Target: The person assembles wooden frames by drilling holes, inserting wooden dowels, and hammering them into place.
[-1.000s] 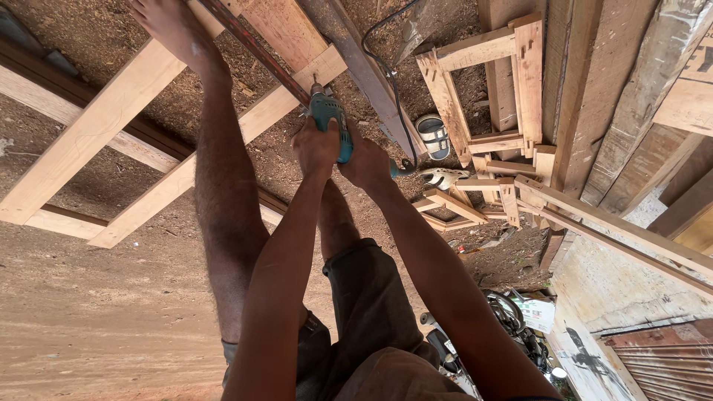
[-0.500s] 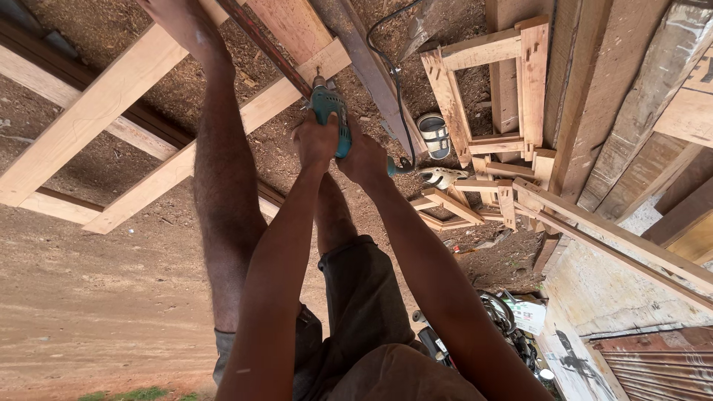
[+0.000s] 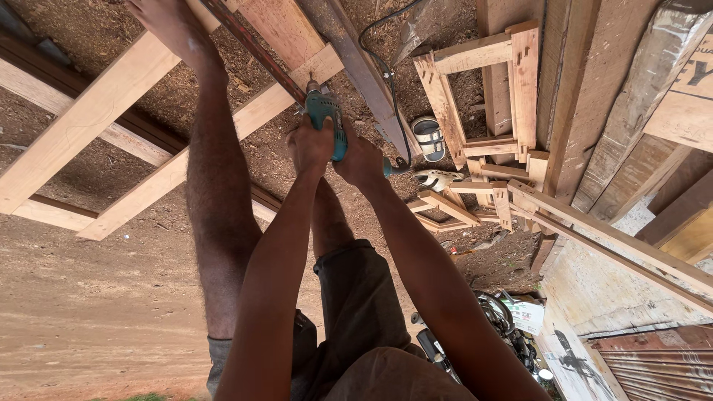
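Both my hands grip a teal power drill [image 3: 325, 111] pointed down at a pale wooden frame rail [image 3: 178, 171] lying on the sawdust ground. My left hand [image 3: 310, 145] wraps the body from the left. My right hand [image 3: 362, 160] holds the handle on the right. The drill's nose sits where the rail meets a reddish dark bar [image 3: 252, 48]. A black cord [image 3: 386, 70] runs off the drill. My bare foot [image 3: 171, 22] presses on another pale beam [image 3: 89, 115] of the frame.
Two sandals [image 3: 429, 137] lie beside small wooden frames [image 3: 483, 89] on the right. Long planks [image 3: 594, 111] lean along the right side. Cables and dark tools [image 3: 497, 315] lie near my legs. Bare dirt ground [image 3: 89, 312] lies at the lower left.
Both hands stay on the drill at the same spot on the rail. The view has shifted slightly, and my foot shows a little farther right on the beam.
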